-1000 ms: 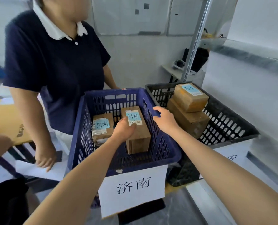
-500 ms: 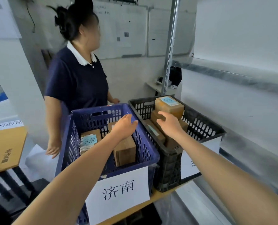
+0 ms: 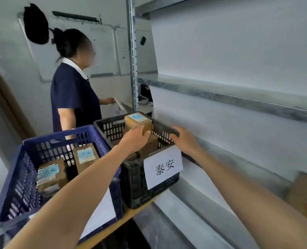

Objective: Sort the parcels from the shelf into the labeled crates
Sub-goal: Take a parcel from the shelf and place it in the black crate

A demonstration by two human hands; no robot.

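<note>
currently the left grip (image 3: 134, 141) is stretched over the black crate (image 3: 134, 186), w/ its fingertips laid against the near lower edge of the top parcel (image 3: 137, 121). the fingers are seen loosely bent, not wrapped round the box, so this grip is released. that parcel, brown w/ a blue label on top, is stacked on other brown parcels (image 3: 150, 143) inside the black crate, toward its far side.

the right grip (image 3: 185, 141) is held at the crate's r. rim, near the top parcel but apart from it. its fingertips are blurred against the dark rim, so it cannot be told whether the rim is clutched or only touched.

a paper sign (image 3: 163, 167) w/ handwritten characters is hung on the crate's near wall. just beside it on the l. a blue crate (image 3: 21, 186) is set, w/ an upright parcel (image 3: 85, 156) and a flat parcel (image 3: 50, 174) inside, both blue-labelled. both crates are carried by a wooden bench (image 3: 136, 212).

on the r. a metal shelf (image 3: 221, 95) is seen, w/ blurred brown boxes (image 3: 305, 196) on a lower level. beyond the crates a person in a navy shirt (image 3: 73, 97) is turned away, w/ a white paper (image 3: 116, 108) held in one hand.
</note>
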